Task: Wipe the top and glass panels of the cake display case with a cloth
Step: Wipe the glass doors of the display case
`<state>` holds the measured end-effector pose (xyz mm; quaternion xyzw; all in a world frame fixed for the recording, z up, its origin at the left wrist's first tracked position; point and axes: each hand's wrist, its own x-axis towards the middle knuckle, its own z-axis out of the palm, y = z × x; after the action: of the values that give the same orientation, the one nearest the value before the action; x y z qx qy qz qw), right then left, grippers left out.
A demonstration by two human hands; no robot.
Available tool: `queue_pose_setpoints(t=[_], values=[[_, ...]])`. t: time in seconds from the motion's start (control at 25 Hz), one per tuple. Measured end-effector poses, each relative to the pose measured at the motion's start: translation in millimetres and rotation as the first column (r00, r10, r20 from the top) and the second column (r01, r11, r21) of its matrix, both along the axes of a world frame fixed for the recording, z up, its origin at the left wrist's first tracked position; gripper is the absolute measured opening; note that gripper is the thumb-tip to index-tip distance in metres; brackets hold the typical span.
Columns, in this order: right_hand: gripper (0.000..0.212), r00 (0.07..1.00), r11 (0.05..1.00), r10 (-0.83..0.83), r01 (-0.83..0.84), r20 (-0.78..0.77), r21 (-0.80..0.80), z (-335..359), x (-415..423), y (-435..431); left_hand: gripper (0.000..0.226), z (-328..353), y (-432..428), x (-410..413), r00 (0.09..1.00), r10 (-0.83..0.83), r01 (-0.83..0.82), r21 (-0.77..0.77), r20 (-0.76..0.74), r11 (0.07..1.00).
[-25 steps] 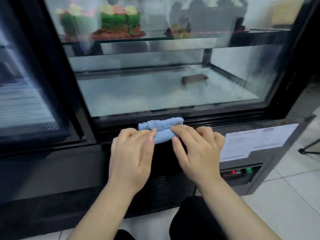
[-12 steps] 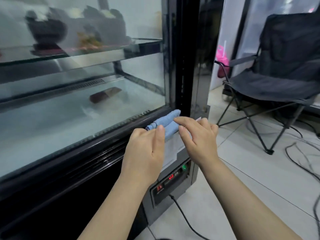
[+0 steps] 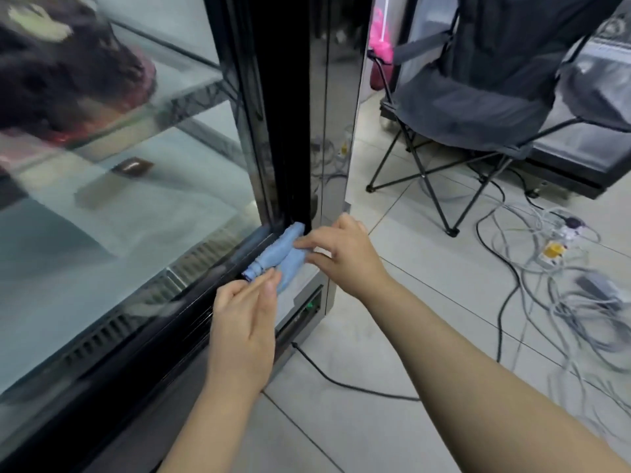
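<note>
I see a pale tiled floor [image 3: 392,421], a dark folding chair [image 3: 478,107] standing on it, grey cables [image 3: 563,302] tangled near its feet (something pink [image 3: 380,46] behind it, blurred).

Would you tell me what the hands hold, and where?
The rolled blue cloth: left hand presses its near end, right hand pinches its far end.
</note>
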<state>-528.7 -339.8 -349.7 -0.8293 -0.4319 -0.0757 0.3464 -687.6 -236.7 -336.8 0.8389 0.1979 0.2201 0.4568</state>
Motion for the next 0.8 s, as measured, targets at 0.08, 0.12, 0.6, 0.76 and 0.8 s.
queue_pose_setpoints(t=[0.08,0.12,0.6,0.76,0.8], values=[[0.013,0.999,0.998,-0.006,0.003,-0.047,-0.066,34,-8,-4,0.049,28,-6,-12,0.998,0.026,-0.040,-0.270,-0.055,0.962],[0.012,0.992,0.994,-0.010,-0.005,-0.126,-0.112,57,-14,-10,0.047,44,-6,-20,0.997,0.033,-0.054,-0.314,-0.071,0.948],[0.009,0.765,0.997,-0.071,0.026,-0.641,-0.079,340,-103,-144,0.068,273,-15,-67,0.971,0.199,-0.039,0.729,-0.134,0.683],[0.009,0.771,0.993,-0.115,0.112,-0.626,-0.044,368,-107,-157,0.065,297,13,-37,0.892,0.424,-0.037,0.909,-0.157,0.415],[0.009,0.772,0.992,-0.119,0.124,-0.624,-0.035,371,-106,-156,0.065,298,17,-34,0.888,0.433,-0.021,0.925,-0.156,0.378]])
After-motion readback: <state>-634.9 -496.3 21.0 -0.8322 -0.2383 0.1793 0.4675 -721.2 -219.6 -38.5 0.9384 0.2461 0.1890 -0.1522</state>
